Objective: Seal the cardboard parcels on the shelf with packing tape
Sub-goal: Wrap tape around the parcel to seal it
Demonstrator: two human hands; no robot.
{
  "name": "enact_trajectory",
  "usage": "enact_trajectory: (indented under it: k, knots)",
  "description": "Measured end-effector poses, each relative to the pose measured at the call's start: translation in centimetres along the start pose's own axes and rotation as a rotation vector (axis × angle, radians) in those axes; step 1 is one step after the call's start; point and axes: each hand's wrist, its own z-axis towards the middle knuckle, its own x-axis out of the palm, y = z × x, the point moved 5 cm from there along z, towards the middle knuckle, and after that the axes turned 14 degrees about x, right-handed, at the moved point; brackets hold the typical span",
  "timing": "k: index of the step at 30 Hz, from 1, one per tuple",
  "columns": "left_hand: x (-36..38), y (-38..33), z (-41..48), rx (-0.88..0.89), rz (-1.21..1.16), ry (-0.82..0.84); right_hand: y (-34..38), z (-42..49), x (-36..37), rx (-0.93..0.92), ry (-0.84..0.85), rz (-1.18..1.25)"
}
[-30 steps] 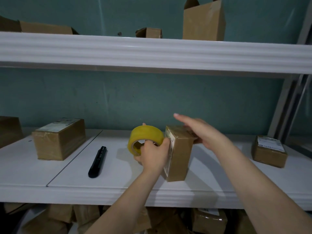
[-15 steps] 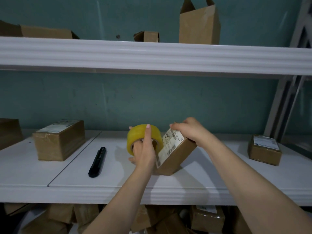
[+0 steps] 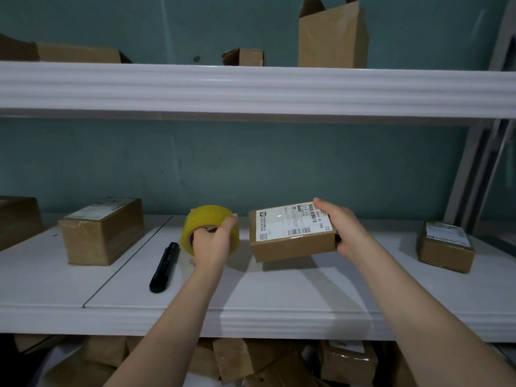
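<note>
My left hand (image 3: 212, 243) grips a yellow roll of packing tape (image 3: 206, 220) just above the white middle shelf (image 3: 279, 297). My right hand (image 3: 342, 229) holds a small cardboard parcel (image 3: 293, 244) by its right end, label face up, slightly lifted and tilted over the shelf. The roll and the parcel are apart, with a gap between them. A larger taped parcel (image 3: 102, 234) sits at the left of the shelf and another small labelled parcel (image 3: 445, 247) at the right.
A black utility knife (image 3: 164, 266) lies on the shelf left of the tape roll. Another box (image 3: 16, 219) sits at the far left edge. The upper shelf (image 3: 251, 88) carries several open boxes. More parcels are piled below the shelf (image 3: 251, 361).
The parcel stood on end against the tape roll; my right hand has turned it flat, label up, and moved it to the right. My left hand has drawn the roll away to the left.
</note>
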Motion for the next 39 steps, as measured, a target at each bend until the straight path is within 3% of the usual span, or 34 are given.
enact_trajectory:
  k: [12, 16, 21, 23, 25, 27, 29, 33, 37, 39]
  knots:
    - [1.8, 2.4, 0.4, -0.026, 0.065, 0.041, -3.6, 1.5, -0.4, 0.130, 0.094, 0.172]
    - [1.8, 2.7, -0.4, -0.073, 0.281, 0.026, -5.3, 2.1, -0.3, 0.178, 0.101, 0.167]
    - [2.2, 3.2, -1.4, 0.002, 0.545, 0.115, -6.3, 3.5, -0.9, 0.099, -0.088, -0.360]
    - [2.5, 3.2, -1.1, 0.028, 0.588, 0.117, -5.1, 3.4, -0.8, -0.061, -0.169, -0.605]
    - [2.7, 3.4, -1.1, 0.047, 0.648, 0.142, -3.2, 2.9, 0.2, -0.307, -0.265, -1.010]
    - [3.1, 3.5, -1.1, 0.084, 0.733, 0.191, -3.2, 2.7, 2.4, -0.324, -0.084, -1.291]
    - [3.4, 3.6, -1.2, 0.112, 0.774, 0.208, -4.6, 2.5, 3.9, -0.140, 0.061, -1.490]
    - [3.3, 3.9, -1.0, 0.112, 0.791, 0.209, -4.4, 1.6, 5.3, -0.247, 0.014, -1.567]
    - [3.4, 4.1, -1.0, 0.111, 0.785, 0.207, -4.6, 0.8, 6.1, -0.338, 0.090, -1.550]
    - [3.5, 4.0, -0.9, 0.109, 0.785, 0.212, -4.4, 0.7, 7.0, -0.293, 0.112, -1.578]
